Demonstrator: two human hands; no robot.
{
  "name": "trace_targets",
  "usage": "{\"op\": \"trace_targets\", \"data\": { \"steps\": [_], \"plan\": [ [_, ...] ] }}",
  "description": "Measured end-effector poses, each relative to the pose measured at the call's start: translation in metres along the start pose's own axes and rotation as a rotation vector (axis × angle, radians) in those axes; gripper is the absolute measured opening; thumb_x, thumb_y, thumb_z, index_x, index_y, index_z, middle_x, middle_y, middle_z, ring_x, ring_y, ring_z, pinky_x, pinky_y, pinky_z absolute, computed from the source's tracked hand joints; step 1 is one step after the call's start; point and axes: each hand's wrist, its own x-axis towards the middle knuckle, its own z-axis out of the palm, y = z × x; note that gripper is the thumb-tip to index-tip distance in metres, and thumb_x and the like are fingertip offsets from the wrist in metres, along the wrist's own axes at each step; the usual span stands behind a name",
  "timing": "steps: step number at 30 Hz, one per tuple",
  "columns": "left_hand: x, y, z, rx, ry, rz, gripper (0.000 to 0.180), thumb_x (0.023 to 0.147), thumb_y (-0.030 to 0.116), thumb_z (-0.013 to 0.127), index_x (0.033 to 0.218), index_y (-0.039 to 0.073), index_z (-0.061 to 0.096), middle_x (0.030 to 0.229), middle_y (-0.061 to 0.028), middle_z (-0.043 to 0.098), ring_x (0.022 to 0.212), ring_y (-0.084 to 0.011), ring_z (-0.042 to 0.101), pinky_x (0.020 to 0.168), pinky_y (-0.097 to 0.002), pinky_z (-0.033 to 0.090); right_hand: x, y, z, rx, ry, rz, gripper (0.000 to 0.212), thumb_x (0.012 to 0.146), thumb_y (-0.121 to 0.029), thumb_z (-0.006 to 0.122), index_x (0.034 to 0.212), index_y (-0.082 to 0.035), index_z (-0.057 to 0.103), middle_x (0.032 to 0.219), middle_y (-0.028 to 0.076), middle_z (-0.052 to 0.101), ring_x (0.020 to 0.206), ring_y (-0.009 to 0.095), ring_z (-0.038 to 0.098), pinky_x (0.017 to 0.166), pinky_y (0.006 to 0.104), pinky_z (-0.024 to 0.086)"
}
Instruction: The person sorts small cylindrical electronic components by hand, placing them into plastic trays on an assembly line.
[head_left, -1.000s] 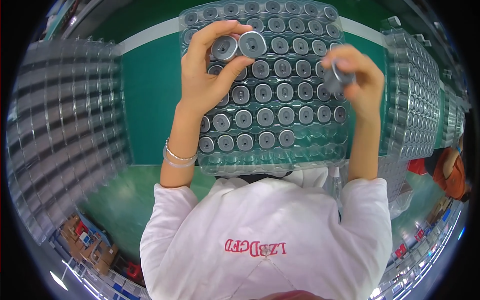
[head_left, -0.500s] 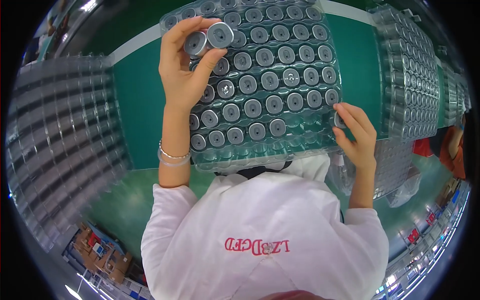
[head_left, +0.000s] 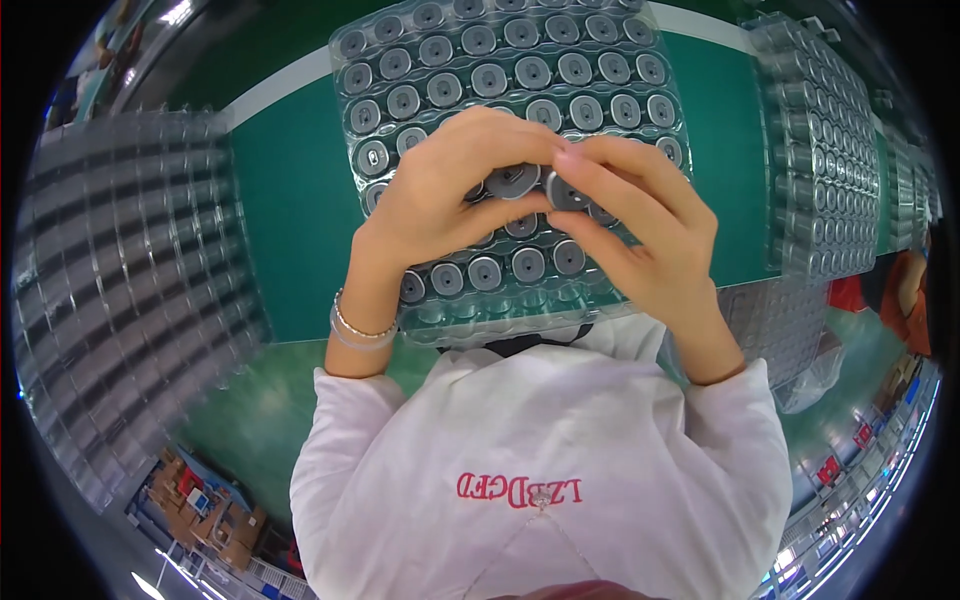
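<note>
My left hand (head_left: 445, 185) is curled over the middle of a clear plastic tray (head_left: 470, 312), thumb and fingers closed round a short grey cylinder with a metal rim (head_left: 513, 181). Fingertips of my right hand (head_left: 655, 225) meet it from the other side, pinching a second grey cylinder (head_left: 566, 193). Both cylinders are close together above the tray; whether they touch is hard to tell. Rows of similar round grey parts (head_left: 485, 272) fill most of the tray's pockets, while several pockets along its near edge hold none. My hands hide the tray's middle.
Stacked clear trays (head_left: 130, 280) stand at the left. At the right are stacks of trays filled with the same parts (head_left: 830, 160). The tray rests on a green table (head_left: 290, 220). Another person's arm (head_left: 908, 290) shows at the far right, and cardboard boxes (head_left: 205, 520) lie at lower left.
My left hand has come down and right from the tray's far left. My right hand has moved left from the tray's right edge, bringing its cylinder beside the left hand's. The tray has shifted slightly right.
</note>
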Motion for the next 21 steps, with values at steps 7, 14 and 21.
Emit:
{"op": "trace_targets", "data": {
  "steps": [7,14,21],
  "plan": [
    [0.001,0.004,0.0,-0.06,0.167,-0.085,0.041,0.062,0.011,0.08,0.098,0.005,0.061,0.103,-0.0088,0.063,0.087,-0.0236,0.061,0.074,-0.0299,0.05,-0.051,0.006,-0.056,-0.082,-0.159,0.171,0.034,0.062,0.001,0.076,0.094,-0.001,0.066,0.102,0.015,0.061,0.086,0.024,0.062,0.073,0.0304,0.052],
    [0.0,0.002,-0.007,0.159,0.105,0.03,0.047,0.058,0.012,0.085,0.097,0.003,0.059,0.097,-0.0109,0.058,0.085,-0.0213,0.061,0.073,-0.0292,0.052,-0.057,0.015,-0.049,-0.468,-0.277,0.019,0.037,0.064,-0.011,0.078,0.097,-0.003,0.066,0.109,0.014,0.058,0.093,0.024,0.059,0.071,0.0309,0.051],
    [-0.003,0.008,-0.001,0.049,0.065,-0.025,0.049,0.058,0.016,0.081,0.103,0.007,0.062,0.092,-0.0074,0.062,0.083,-0.0239,0.06,0.067,-0.0317,0.05,-0.004,-0.012,0.015,0.068,0.081,0.128,0.052,0.064,-0.014,0.079,0.113,-0.007,0.061,0.106,0.011,0.058,0.089,0.024,0.058,0.069,0.0316,0.051]
  ]
}}
